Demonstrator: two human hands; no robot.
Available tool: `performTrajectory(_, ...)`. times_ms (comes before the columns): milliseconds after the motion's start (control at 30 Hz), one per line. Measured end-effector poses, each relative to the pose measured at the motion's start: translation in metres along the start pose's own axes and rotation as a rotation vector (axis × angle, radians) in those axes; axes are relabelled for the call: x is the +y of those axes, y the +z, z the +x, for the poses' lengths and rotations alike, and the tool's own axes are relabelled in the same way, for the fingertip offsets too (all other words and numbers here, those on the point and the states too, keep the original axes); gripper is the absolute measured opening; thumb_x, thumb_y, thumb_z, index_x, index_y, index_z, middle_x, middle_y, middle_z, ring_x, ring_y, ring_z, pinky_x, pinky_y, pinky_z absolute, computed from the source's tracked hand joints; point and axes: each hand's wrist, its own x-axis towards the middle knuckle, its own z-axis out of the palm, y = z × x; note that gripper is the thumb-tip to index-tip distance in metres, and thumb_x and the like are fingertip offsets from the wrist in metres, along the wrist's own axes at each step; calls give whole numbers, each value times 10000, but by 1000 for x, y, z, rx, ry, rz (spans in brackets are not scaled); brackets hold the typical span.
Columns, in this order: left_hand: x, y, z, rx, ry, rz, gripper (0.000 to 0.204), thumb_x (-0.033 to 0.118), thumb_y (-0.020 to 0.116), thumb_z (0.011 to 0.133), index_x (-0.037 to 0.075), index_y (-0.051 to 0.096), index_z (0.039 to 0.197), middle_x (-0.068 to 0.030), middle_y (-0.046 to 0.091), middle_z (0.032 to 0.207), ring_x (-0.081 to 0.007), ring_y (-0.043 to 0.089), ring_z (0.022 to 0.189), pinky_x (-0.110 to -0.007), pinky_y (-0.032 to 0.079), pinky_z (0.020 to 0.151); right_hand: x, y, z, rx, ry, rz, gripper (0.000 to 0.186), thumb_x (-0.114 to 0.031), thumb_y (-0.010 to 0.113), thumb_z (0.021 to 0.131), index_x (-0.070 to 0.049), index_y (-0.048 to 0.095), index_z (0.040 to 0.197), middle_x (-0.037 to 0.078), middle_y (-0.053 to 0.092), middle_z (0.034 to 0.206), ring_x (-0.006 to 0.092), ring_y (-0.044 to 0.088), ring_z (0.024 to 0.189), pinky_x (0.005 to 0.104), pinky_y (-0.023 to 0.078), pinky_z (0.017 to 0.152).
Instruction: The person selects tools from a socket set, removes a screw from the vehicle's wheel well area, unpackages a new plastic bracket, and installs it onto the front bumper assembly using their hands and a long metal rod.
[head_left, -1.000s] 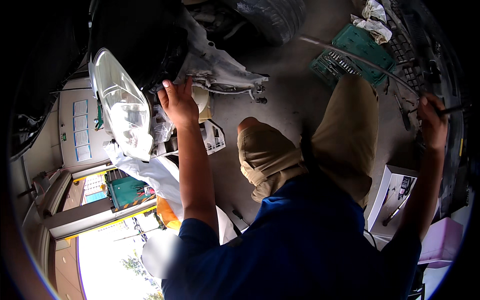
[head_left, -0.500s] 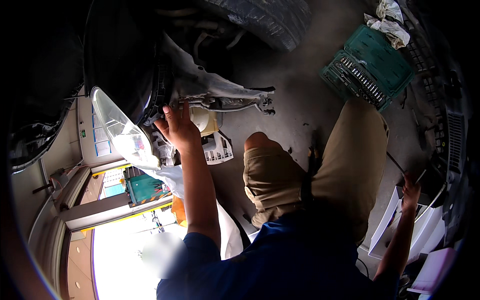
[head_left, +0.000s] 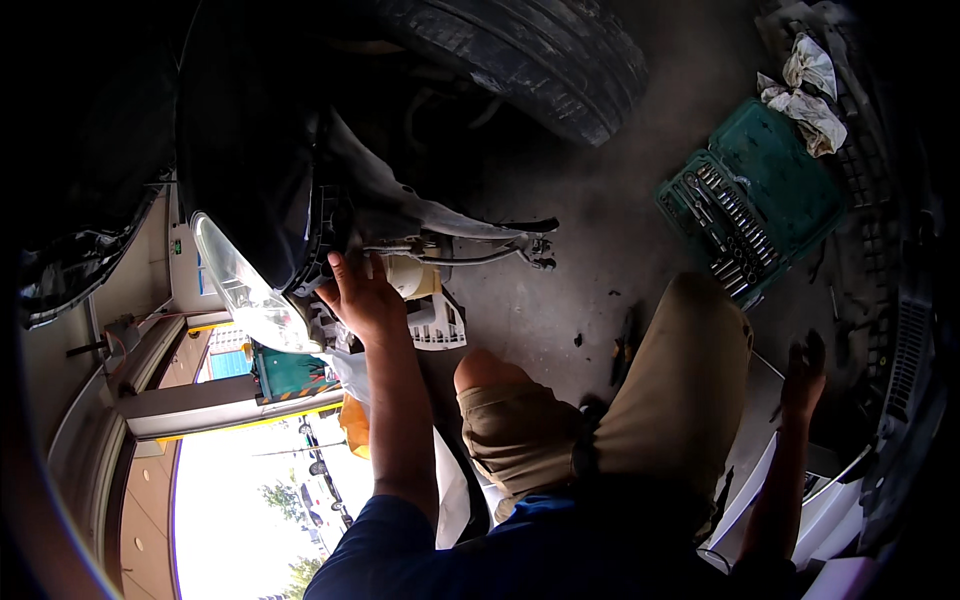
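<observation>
My left hand (head_left: 365,305) reaches up to the front corner of a car, with fingers apart at the black trim edge (head_left: 318,240). Just left of it is the clear headlight (head_left: 250,295); beside the fingers are a pale plastic reservoir (head_left: 412,278) and a thin metal pipe (head_left: 475,258). The hand grips nothing that I can see. My right hand (head_left: 803,380) is low on the right, above the floor, its fingers stretched and dark in shadow. No tool shows in it. Nearby lies a white panel (head_left: 830,515).
An open green socket set case (head_left: 785,185) lies on the floor beyond my right knee, with crumpled white cloths (head_left: 812,100) behind it. A tyre (head_left: 540,65) stands at the top. A black grille part (head_left: 905,320) lies far right. Small dark tools (head_left: 625,345) lie between my knees.
My right hand held a thin rod before; now none shows in it, and its fingers are stretched out. My left hand stays at the trim edge. The view has shifted slightly.
</observation>
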Motion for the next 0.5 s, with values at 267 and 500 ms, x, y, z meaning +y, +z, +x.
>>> performTrajectory(267, 2, -7, 12, 18, -27, 52, 347, 210, 660, 869, 192, 443, 1139, -22, 592, 1146, -211, 601, 988, -390, 434, 769, -367, 170, -72, -611, -1027, 625, 342, -220, 648, 868, -41, 566, 1147, 119, 671, 826, 209, 663, 706, 293, 507, 623)
performTrajectory(500, 3, 9, 16, -12, -60, 101, 437, 262, 646, 876, 197, 396, 1228, -39, 514, 1261, -225, 535, 1100, -457, 404, 852, -462, 271, -120, -908, -415, 891, 394, -386, 660, 852, -4, 599, 928, 18, 570, 665, 82, 547, 568, 228, 460, 474)
